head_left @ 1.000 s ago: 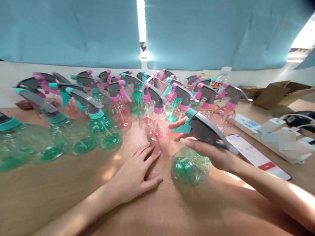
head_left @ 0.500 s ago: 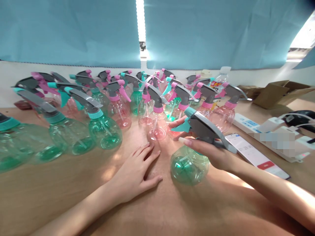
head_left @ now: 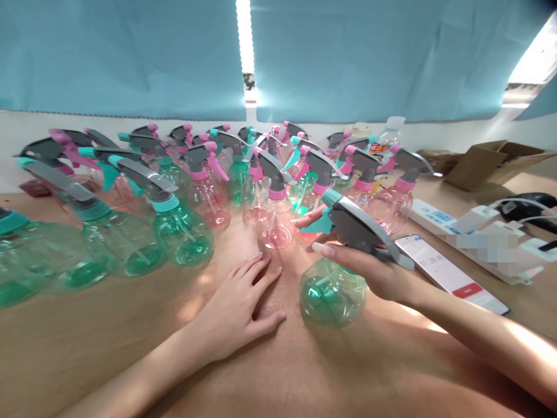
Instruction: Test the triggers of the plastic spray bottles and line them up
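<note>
My right hand (head_left: 369, 267) is closed around the neck of a green spray bottle (head_left: 333, 296) with a grey and teal trigger head. The bottle is tilted a little, its head leaning over my hand; whether its base touches the table cannot be made out. My left hand (head_left: 241, 305) lies flat on the table (head_left: 243, 371), fingers spread, left of that bottle and apart from it. Just beyond my hands stands a pink spray bottle (head_left: 277, 223). Another green spray bottle (head_left: 185, 238) stands to the left of it.
Several more pink and green spray bottles crowd the back and left of the table. On the right lie a phone (head_left: 456, 276) with a lit screen and a white power strip (head_left: 439, 217) with plugs and cables. An open cardboard box (head_left: 483, 168) sits behind them, and a blue curtain (head_left: 130, 58) hangs at the back.
The view has shifted very slightly, so the bottles at left appear a little further left. Both hands keep their pose, the right still gripping the green spray bottle.
</note>
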`<state>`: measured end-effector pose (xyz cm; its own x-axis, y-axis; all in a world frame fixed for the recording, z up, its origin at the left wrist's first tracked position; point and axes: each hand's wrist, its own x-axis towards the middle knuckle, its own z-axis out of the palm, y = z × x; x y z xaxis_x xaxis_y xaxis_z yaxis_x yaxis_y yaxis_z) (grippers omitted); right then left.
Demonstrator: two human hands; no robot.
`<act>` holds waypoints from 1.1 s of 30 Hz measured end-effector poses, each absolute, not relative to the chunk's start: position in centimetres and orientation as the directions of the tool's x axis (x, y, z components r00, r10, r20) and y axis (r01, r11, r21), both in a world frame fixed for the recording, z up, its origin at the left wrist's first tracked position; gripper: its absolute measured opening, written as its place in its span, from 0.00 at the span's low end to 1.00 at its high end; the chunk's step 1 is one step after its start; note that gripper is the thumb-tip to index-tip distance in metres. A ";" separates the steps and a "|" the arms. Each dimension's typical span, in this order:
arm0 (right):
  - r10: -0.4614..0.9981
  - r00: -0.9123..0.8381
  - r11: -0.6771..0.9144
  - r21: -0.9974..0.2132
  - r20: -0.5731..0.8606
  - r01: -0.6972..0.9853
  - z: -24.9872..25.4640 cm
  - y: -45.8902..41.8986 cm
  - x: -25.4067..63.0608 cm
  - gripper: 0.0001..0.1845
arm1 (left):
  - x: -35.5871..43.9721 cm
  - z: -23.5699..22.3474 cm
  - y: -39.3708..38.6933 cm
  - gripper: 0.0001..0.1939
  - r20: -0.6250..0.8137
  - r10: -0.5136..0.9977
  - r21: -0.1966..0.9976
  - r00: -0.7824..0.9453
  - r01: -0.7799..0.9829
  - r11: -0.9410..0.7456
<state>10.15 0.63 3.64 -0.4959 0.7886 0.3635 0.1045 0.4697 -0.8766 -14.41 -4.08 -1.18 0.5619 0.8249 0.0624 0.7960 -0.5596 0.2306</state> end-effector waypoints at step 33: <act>0.756 -0.483 0.522 -0.852 0.442 0.039 4.2 0.8 10.0 0.17 | -14.5 -1.5 -4.1 0.35 0.077 0.826 0.249 0.558 0.792 -0.558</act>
<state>9.96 0.83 4.18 -0.4834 0.7559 0.4416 0.0385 0.5223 -0.8519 -14.51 -4.15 -1.51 0.5582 0.8261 0.0773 0.7915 -0.5581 0.2490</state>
